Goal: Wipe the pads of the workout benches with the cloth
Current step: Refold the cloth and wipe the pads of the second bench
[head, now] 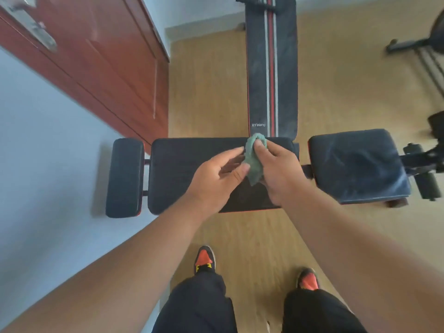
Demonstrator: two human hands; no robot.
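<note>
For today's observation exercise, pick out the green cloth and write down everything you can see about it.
The green cloth is a small, soft, teal-green rag with a towel-like look, bunched into a crumpled wad rather than spread flat. The right hand grips it, with fingers curled over its top. The left hand reaches in from the other side, thumb and fingertip touching its edge. It sits above the wide black bench pad, near that pad's far edge. Whether it touches the pad cannot be told.

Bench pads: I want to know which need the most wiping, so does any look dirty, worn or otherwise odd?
The pad at far right shows pale, cloudy smears across its dark surface, and the long striped pad looks dusty grey. The wide middle pad under the green cloth looks evenly dark. No tears show.
</note>
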